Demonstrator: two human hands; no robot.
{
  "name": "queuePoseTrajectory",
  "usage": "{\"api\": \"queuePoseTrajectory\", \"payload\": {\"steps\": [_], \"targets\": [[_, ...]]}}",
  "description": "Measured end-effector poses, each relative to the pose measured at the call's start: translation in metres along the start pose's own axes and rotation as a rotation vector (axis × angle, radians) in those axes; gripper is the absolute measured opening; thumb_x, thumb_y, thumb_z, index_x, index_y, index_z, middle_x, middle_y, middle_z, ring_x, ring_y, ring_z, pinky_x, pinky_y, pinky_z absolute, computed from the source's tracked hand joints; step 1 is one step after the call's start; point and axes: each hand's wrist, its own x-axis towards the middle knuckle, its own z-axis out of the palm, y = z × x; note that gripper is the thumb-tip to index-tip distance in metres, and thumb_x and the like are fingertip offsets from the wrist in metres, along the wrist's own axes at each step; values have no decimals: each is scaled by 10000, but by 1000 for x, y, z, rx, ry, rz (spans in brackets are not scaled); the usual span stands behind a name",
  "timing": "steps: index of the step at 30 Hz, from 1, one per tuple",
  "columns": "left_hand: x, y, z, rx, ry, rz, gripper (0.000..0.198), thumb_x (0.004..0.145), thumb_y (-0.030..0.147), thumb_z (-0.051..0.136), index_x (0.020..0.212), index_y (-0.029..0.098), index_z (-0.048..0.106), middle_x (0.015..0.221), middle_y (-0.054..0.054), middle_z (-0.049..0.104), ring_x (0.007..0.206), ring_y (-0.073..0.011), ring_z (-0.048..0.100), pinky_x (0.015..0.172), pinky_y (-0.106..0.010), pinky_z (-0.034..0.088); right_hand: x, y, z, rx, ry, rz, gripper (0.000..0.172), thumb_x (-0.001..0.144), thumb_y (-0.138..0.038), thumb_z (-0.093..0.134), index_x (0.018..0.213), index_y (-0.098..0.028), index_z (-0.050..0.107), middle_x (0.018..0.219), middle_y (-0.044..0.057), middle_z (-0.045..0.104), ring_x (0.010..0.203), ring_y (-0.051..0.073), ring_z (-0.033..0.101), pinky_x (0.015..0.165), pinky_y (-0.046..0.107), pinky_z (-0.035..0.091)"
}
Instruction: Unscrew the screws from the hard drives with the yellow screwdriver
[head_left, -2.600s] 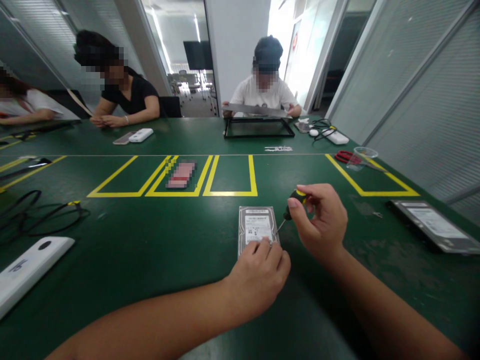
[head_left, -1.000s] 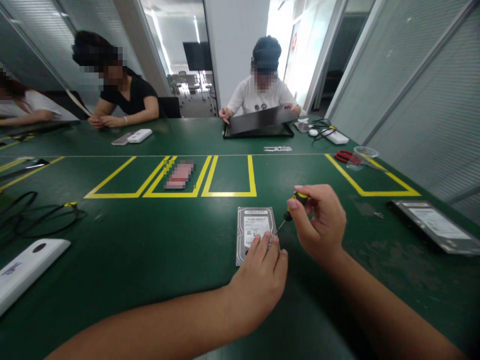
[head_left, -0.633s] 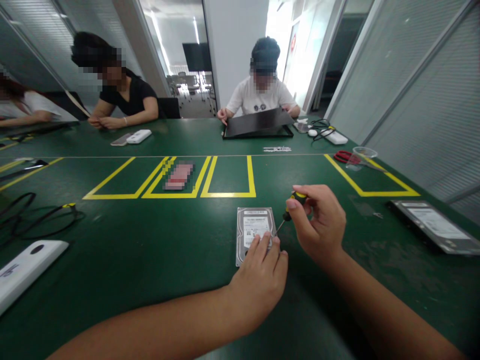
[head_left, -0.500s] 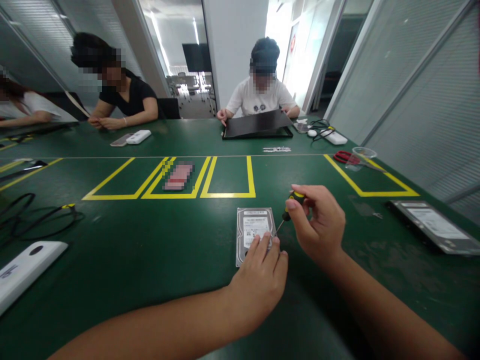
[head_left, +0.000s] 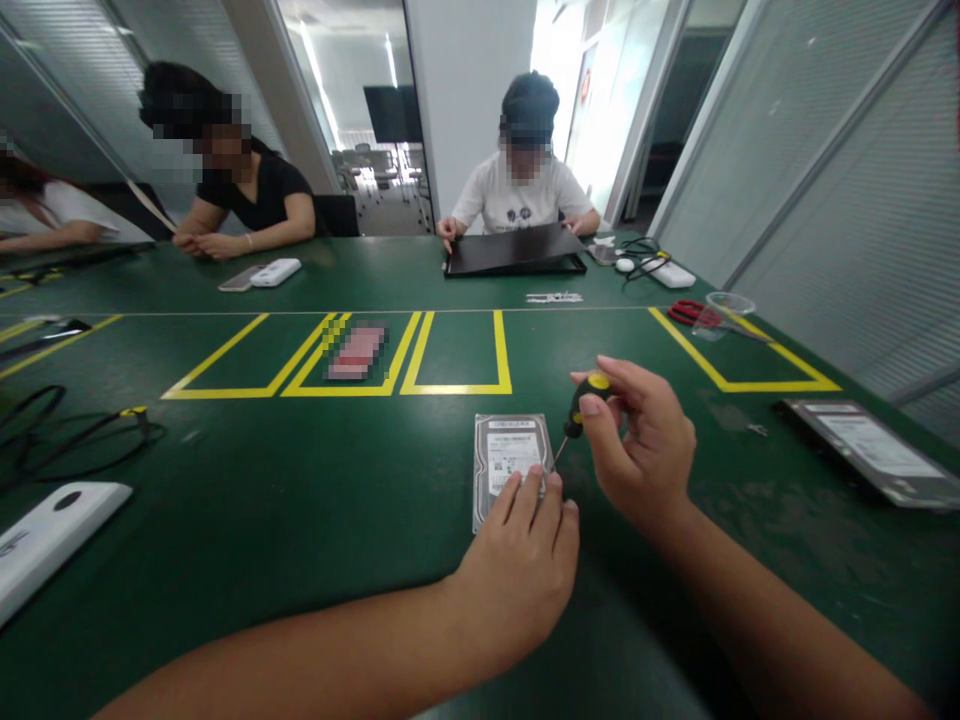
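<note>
A silver hard drive (head_left: 508,440) with a white label lies flat on the green table (head_left: 300,520) in front of me. My left hand (head_left: 525,555) rests on its near right part with fingers stretched out, hiding that corner. In my right hand (head_left: 645,440) is a small black and yellow screwdriver (head_left: 576,412), gripped by its handle between thumb and fingers. Its thin shaft slants down to the drive's right edge, close to my left fingertips. Whether the tip sits in a screw is too small to tell.
Right of my hands lies another drive-like unit (head_left: 874,455). Beyond it are red-handled scissors (head_left: 690,313) and a clear plastic cup (head_left: 724,315). A white device (head_left: 60,540) and black cable (head_left: 82,435) lie left. Across the table, a person (head_left: 517,190) handles a black panel (head_left: 517,250).
The screwdriver handle has turned and stands a little more upright, with my right fingers shifted around it. My left hand stays on the hard drive.
</note>
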Motion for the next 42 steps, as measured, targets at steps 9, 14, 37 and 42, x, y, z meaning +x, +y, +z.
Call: {"api": "queuePoseTrajectory", "payload": {"steps": [9, 14, 37, 42], "targets": [[1, 0, 0, -8, 47, -25, 394, 1006, 255, 460, 1332, 90, 607, 1410, -218, 572, 1298, -367, 544, 1069, -501, 433, 4, 2, 0, 41, -16, -102, 304, 856, -221, 719, 1146, -234, 632, 1025, 33, 643, 714, 117, 535, 594, 281, 458], [3, 1, -4, -12, 24, -37, 380, 1011, 236, 451, 1328, 94, 604, 1402, -220, 575, 1213, -325, 582, 936, -430, 498, 6, -4, -1, -5, -16, -103, 273, 858, -190, 714, 1117, -223, 635, 937, 15, 638, 710, 116, 533, 611, 275, 445], [10, -10, -5, -37, 94, 16, 229, 998, 223, 492, 1101, 127, 672, 1263, -184, 666, 1032, -269, 655, 789, -372, 547, 2, -1, -4, 67, -43, -5, 275, 950, -150, 515, 1190, -220, 629, 1097, 39, 726, 920, 159, 666, 758, 317, 520], [9, -10, -3, -44, 98, 14, 231, 1005, 227, 485, 1109, 134, 670, 1264, -181, 665, 1038, -272, 653, 793, -379, 548, 8, -3, -4, 11, -45, -121, 242, 889, -221, 671, 1127, -183, 646, 992, 59, 661, 867, 165, 615, 664, 293, 472]]}}
